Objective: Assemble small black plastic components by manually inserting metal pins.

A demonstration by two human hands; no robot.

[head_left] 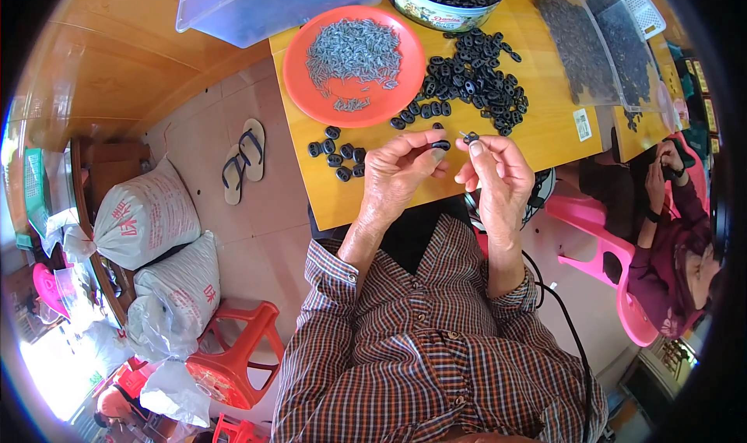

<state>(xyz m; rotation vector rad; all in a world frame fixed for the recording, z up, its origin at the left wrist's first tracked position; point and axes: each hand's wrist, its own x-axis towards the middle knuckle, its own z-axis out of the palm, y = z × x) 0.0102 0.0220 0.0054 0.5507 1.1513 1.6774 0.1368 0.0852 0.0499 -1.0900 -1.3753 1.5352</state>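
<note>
My left hand (401, 167) pinches a small black two-hole cord lock part (441, 145) between thumb and fingertips, over the front of the table. Close beside it, my right hand (500, 177) is closed on another small black part (471, 138), from which a thin pale metal bit sticks out; its exact shape is too small to tell. The two parts are apart. Just beyond my hands, an orange-red plate (296, 85) holds a heap of small grey spring-like metal pieces (354, 50). A pile of black cord lock parts (471, 81) lies right of the plate, and several more (334, 160) sit left of my left hand.
Behind the plate stand a translucent plastic bin (272, 11) and a round tin (447, 15) of black parts. Clear containers (580, 46) of dark pieces are at the right. Another person (669, 240) sits on a pink chair (591, 240). White sacks (148, 213), a red stool (233, 365) and sandals (243, 163) are leftward.
</note>
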